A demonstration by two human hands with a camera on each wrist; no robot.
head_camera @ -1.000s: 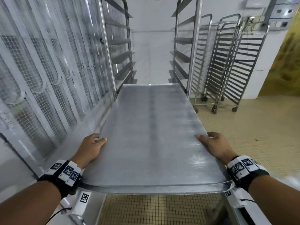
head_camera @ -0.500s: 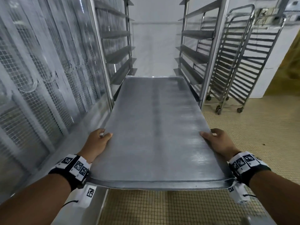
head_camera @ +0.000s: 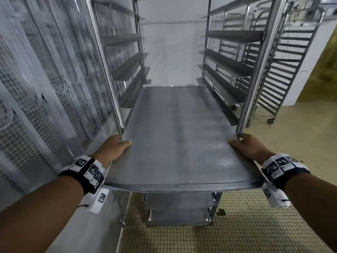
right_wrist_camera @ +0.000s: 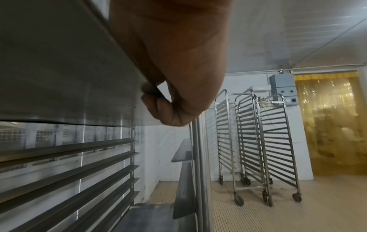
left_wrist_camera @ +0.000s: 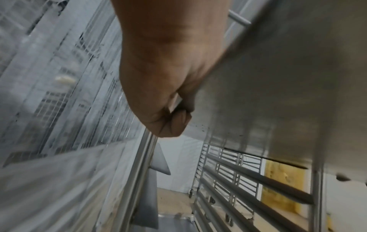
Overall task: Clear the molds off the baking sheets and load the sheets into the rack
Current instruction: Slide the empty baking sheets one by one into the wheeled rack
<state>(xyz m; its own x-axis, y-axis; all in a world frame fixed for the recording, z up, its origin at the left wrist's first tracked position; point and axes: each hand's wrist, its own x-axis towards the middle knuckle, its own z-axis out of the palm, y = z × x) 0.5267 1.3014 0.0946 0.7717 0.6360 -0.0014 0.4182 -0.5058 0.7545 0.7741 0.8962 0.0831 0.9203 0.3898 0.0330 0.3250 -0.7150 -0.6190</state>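
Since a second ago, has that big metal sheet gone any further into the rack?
Yes. The baking sheet has slid forward into the rack: its far edge now lies well past the front uprights, between the side rails, where before it only reached them.

A dull grey metal baking sheet point(head_camera: 175, 139), brushed and faintly streaked, its surface matt with a soft sheen, is gripped at both long edges by bare fingers point(head_camera: 125, 142). Just beyond the fingers stand the polished, shiny steel posts of the rack point(head_camera: 255, 73), with darker matt metal runners. Beneath the fingers lies a floor point(head_camera: 255, 225) of small, matt yellowish tiles. Past the left fingers, wire mesh panels point(head_camera: 42, 92) look pale and glossy.
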